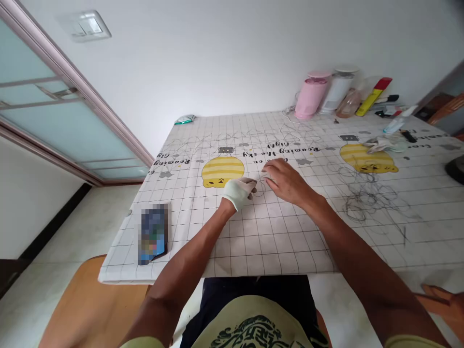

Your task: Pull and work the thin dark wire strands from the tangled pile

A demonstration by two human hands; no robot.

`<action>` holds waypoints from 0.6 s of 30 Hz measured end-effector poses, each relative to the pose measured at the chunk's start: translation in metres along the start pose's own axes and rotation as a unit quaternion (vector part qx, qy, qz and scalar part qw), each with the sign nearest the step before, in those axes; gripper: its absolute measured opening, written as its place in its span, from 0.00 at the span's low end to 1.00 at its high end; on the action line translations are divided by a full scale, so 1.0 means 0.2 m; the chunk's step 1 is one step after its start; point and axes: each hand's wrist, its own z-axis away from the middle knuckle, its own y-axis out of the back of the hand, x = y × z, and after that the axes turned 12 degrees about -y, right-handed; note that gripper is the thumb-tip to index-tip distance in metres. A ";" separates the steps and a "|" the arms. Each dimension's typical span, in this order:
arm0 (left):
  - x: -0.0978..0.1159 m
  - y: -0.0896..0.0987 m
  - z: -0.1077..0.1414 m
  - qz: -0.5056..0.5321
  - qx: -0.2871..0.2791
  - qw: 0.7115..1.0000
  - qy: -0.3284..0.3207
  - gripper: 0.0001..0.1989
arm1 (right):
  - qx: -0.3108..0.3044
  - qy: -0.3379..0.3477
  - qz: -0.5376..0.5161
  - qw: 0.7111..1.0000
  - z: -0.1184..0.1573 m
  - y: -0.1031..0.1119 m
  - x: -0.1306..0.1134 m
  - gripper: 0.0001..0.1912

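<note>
My left hand (239, 192), in a pale glove with darker fingertips, is closed in a pinch above the checked tablecloth (253, 241). What it holds, if anything, is too small to make out. Just to its right, my bare right hand (286, 182) has bent fingers, with a gap between thumb and forefinger. I see nothing clear in that gap. The two hands are close but apart. Over on the right lies a loose tangle of thin dark strands (369, 195). More fine, pale grey strands (253, 135) stretch in loops across the back of the table.
A phone-like item (152, 234), partly blurred out, lies near the left edge. Along the wall stand a pink cylindrical device (312, 95), a white one (338, 91) and several bottles. A crumpled glove (386, 144) lies at right. An orange chair (83, 304) stands front left.
</note>
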 end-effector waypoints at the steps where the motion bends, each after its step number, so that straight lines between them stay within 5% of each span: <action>1: -0.01 0.01 0.00 0.019 0.017 1.000 0.002 0.12 | 0.035 -0.030 -0.026 0.999 0.00 0.01 0.00 0.10; 4: -0.03 0.05 0.00 0.072 0.047 0.996 0.004 0.12 | 0.103 -0.145 -0.119 0.977 0.01 0.02 0.04 0.11; 8: 0.01 0.09 0.02 0.131 0.061 0.990 0.002 0.09 | 0.056 -0.254 -0.332 0.907 0.05 -0.02 0.11 0.13; 12: 0.04 0.09 0.04 0.171 0.038 0.984 -0.021 0.09 | -0.024 -0.237 -0.493 0.837 0.06 -0.06 0.09 0.20; 18: 0.06 0.07 0.06 0.177 -0.018 0.984 -0.012 0.08 | -0.073 -0.187 -0.557 0.806 0.04 -0.09 -0.01 0.17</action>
